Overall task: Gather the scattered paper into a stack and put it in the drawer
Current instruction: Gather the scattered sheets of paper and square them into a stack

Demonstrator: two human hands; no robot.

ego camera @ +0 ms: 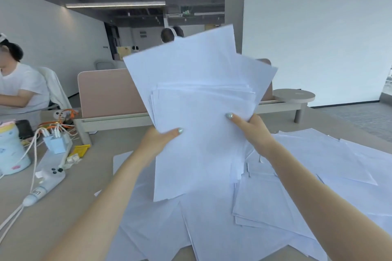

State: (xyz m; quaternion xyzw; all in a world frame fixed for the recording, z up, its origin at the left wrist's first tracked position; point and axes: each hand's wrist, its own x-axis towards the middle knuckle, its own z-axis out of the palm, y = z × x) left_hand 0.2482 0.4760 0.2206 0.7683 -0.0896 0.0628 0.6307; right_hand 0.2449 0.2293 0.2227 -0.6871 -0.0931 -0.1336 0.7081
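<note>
Both hands hold a thick, uneven sheaf of white paper (197, 112) upright above the table (70, 214), left hand (158, 140) and right hand (253, 131) each in a thumb-over grip on its side edges, loose sheets (275, 203) lying scattered beneath.

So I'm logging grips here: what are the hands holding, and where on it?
Both hold the raised bundle of paper: left hand grips its left edge, right hand its right edge, thumbs on the front.

Both forearms reach forward, left hand (158, 140) and right hand (253, 129) raised, thumbs pressed inward, pinching.
</note>
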